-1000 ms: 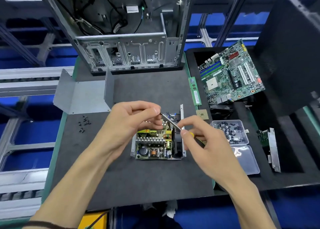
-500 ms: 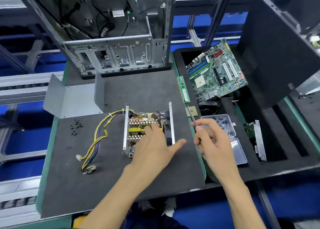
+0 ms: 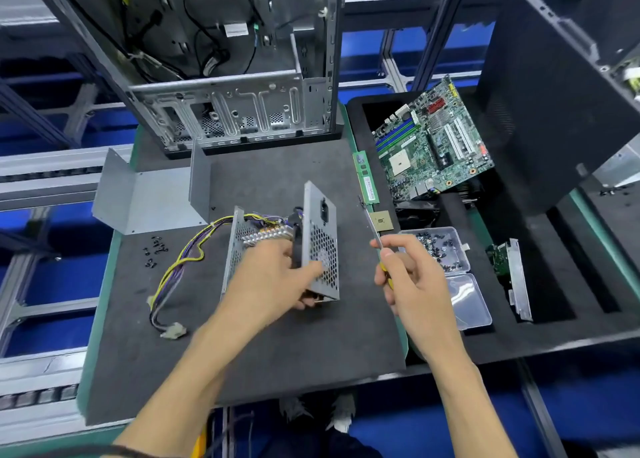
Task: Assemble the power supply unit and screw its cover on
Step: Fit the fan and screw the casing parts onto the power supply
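The open power supply unit [image 3: 320, 243], a grey perforated metal chassis with its circuit board showing, sits tilted at the middle of the dark mat. My left hand [image 3: 277, 281] grips it from the near side, thumb on the right perforated wall. Its yellow and purple cable bundle [image 3: 180, 263] trails to the left and ends in a white plug. My right hand [image 3: 412, 277] holds a screwdriver [image 3: 372, 225] with a yellow handle, shaft pointing away, just right of the unit. The bent grey cover [image 3: 152, 198] lies at the mat's back left. Several loose black screws [image 3: 154, 250] lie near it.
An empty computer case [image 3: 225, 77] stands at the back. To the right, a black foam tray [image 3: 554, 319] holds a motherboard [image 3: 433, 142], a clear screw box [image 3: 440, 250] with open lid, a RAM stick [image 3: 366, 177], a CPU chip [image 3: 381, 220] and a bracketed card [image 3: 512, 274].
My left hand has gone from lying flat on the unit to gripping it and tipping it up on edge. My right hand with the screwdriver stays to the right.
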